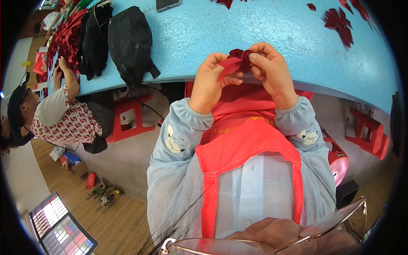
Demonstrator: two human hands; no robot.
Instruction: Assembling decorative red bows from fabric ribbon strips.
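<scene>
A dark red ribbon (pixel 241 59), folded into a small looped knot or flower shape, is held over the near edge of the blue table (pixel 238 32). The fingers of my left hand (pixel 206 80) are closed on the flat, paler band at its left side. On the other side, my right hand (pixel 274 72) pinches the bunched folds between thumb and fingers. Both hands meet close together above the red apron (pixel 250 140); some fingertips are hidden behind the ribbon.
Left on the table are a black mesh bag (pixel 129 44), another black bag (pixel 94 40) and a heap of red ribbon strips (pixel 71 34). A phone (pixel 168 4) lies at the far edge, ribbon flowers (pixel 339 26) at far right. A co-worker (pixel 66 117) sits left, near a red stool (pixel 129 119).
</scene>
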